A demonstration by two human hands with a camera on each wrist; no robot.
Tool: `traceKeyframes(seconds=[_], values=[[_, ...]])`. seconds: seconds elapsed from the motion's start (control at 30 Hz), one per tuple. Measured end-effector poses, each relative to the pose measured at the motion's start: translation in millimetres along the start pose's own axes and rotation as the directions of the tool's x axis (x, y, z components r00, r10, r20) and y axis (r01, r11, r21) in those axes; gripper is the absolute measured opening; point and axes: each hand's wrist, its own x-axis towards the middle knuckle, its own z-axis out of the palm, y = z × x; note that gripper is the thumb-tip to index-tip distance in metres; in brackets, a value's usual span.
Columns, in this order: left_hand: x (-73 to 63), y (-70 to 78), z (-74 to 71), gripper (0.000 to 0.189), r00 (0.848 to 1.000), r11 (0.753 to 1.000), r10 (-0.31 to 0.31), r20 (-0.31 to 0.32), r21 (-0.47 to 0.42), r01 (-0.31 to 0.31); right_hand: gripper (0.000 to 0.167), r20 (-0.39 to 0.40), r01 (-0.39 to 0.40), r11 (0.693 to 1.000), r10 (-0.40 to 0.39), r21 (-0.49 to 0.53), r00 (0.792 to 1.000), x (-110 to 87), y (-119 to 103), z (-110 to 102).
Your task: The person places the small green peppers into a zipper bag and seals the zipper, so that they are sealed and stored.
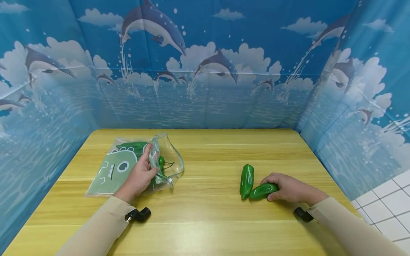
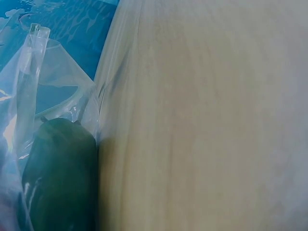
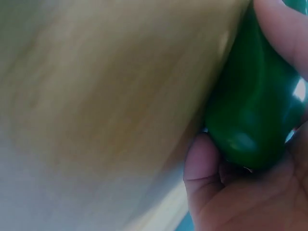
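- The right hand (image 1: 288, 187), right of centre in the head view, has its thumb and fingers curled round one end of the held pepper (image 1: 260, 192); the right wrist view shows the same grip at its right edge.
- The left hand (image 1: 137, 179), left of centre in the head view, holds the bag (image 1: 100, 183) near its mouth between thumb and fingers; some of its fingers are hidden, so how tightly they close cannot be told.
- The held pepper is glossy green and lies slanted on the table, its free end at the lower end of the second pepper (image 1: 247, 180), which points up the frame.
- The bag is clear plastic printed with a green cartoon face (image 1: 120, 167); its mouth gapes toward the right of the frame.
- Inside the bag, a long green pepper shows near its top edge, and small green peppers (image 1: 161, 161) with thin stems show at the mouth. The left wrist view has a rounded green shape (image 2: 60, 178) behind the plastic at lower left.
- Both sleeves are beige, with a black device at each wrist.
- The table (image 1: 205, 213) is yellowish wood.
- A blue dolphin curtain (image 1: 205, 99) fills the upper frame; white tiles (image 1: 384, 202) show at lower right.
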Motion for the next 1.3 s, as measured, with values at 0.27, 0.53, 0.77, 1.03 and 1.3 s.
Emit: traceKeyframes(seconds=[0.27,0.53,0.77,1.03,1.3], values=[[-1.0,0.9,1.4,0.094,1.0,1.0,-0.004,-0.004,0.006,0.004,0.038,0.038,-0.006,0.998,0.004,0.062,0.999,1.0,7,-1],[-3.1,2.3,1.6,0.095,1.0,1.0,-0.003,-0.006,0.008,0.003,0.038,0.05,0.007,0.997,-0.01,0.073,0.999,2.0,9,-1],[-2.4,1.3,2.7,0.095,1.0,1.0,-0.005,-0.008,0.003,0.005,0.038,0.036,0.008,0.997,-0.011,0.076,0.999,2.4,13,1],[-2.3,0.9,2.7,0.096,1.0,1.0,-0.004,-0.005,0.01,0.004,0.037,0.034,0.009,0.995,-0.012,0.099,0.999,2.9,14,1],[-1.9,0.4,2.4,0.095,1.0,1.0,0.0,-0.002,0.009,0.0,0.038,0.026,0.006,0.995,-0.008,0.098,1.0,2.7,15,2]])
